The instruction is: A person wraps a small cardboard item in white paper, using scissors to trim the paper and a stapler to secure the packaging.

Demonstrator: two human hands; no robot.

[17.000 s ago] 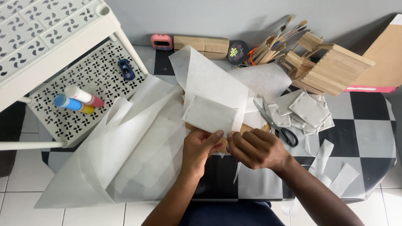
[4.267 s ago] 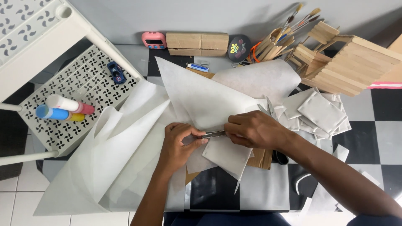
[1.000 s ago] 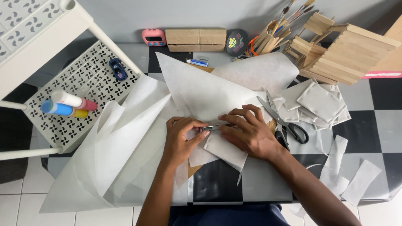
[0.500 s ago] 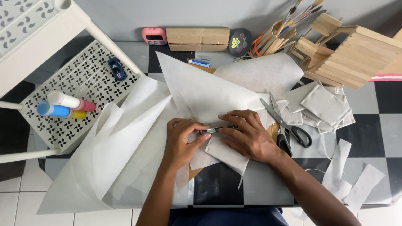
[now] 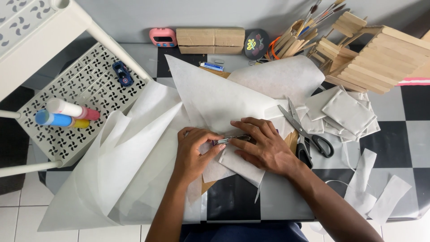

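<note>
Both hands meet near the middle of the bench [image 5: 416, 121], over a folded white paper piece [image 5: 239, 163] that lies on the checkered top. The left hand [image 5: 193, 152] curls its fingers [image 5: 210, 140] around one end of a small metal stapler [image 5: 233, 139] — thumb and forefinger pinch it from the left side. The right hand [image 5: 264, 145] lies flat-ish over the other end, fingers pressing down on the stapler and on the paper beneath it. The stapler sits just at the upper edge of the folded piece, between the two hands.

A large white paper sheet [image 5: 215, 96] rises in a stiff peak behind the hands, and more loose sheeting [image 5: 112, 179] spills over the bench's left edge toward the floor, so room on that side is crowded. To the right, just beside the right hand, black-handled scissors [image 5: 309, 134] lie open, touching a stack of finished paper squares [image 5: 347, 112]. Cut paper strips [image 5: 374, 188] lie near the right front edge. Along the back edge stand a cardboard box [image 5: 210, 40], a pink timer [image 5: 163, 37] and a holder of brushes and sticks [image 5: 295, 38] — all well apart from the hands. A white perforated shelf [image 5: 80, 89] at the left carries glue tubes [image 5: 65, 114] and a small blue toy car [image 5: 122, 73].
</note>
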